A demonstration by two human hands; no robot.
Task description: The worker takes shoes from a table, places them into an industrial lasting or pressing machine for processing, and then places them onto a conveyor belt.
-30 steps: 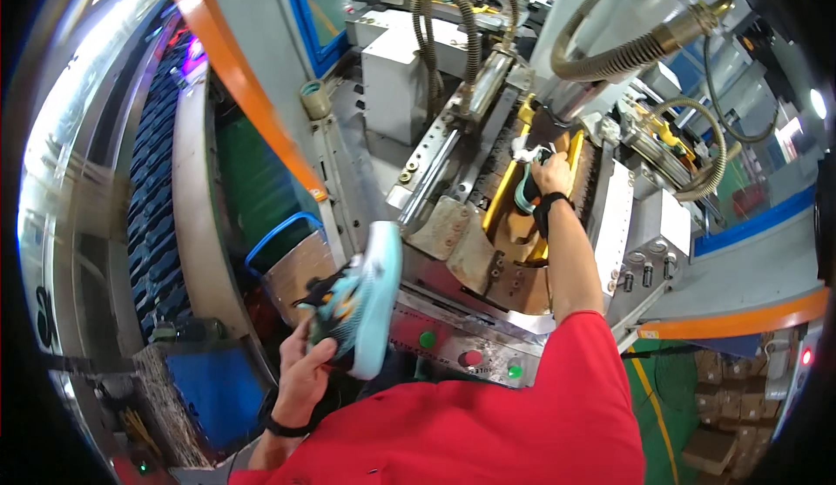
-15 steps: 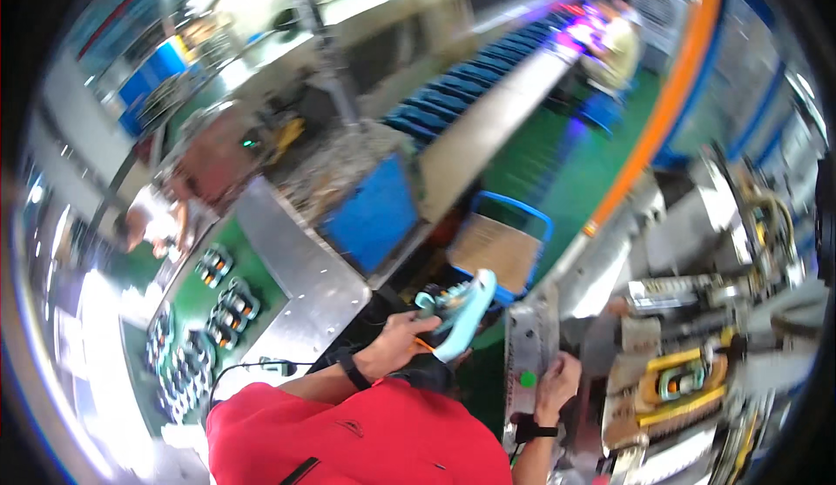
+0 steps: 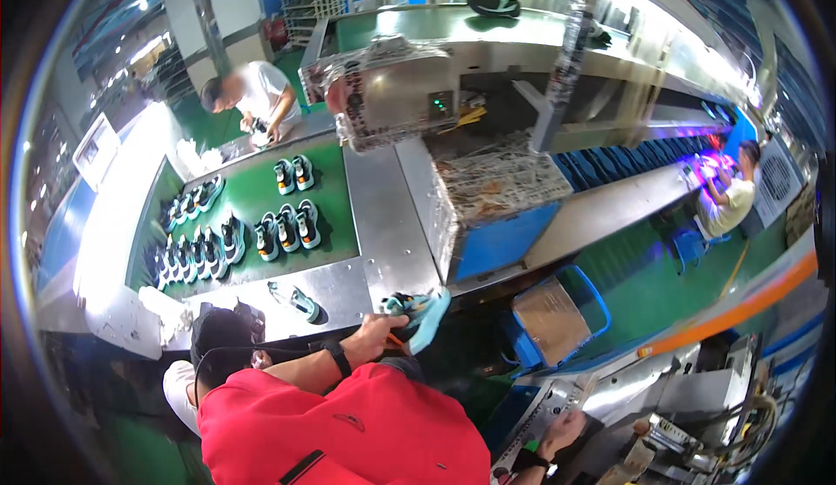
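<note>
Teal-soled sneaker (image 3: 426,313) is pinched at one end in the left hand (image 3: 373,333), fingers closed on it, just beside the corner of the metal table edge (image 3: 392,232). Right hand (image 3: 562,433) is down by the machine's control panel (image 3: 555,398), and honestly I can't tell if its fingers are spread or pressed together. Similar shoes (image 3: 286,229) stand in rows on the green tabletop (image 3: 333,196), with a blue-handled cart (image 3: 550,313) off to the right.
</note>
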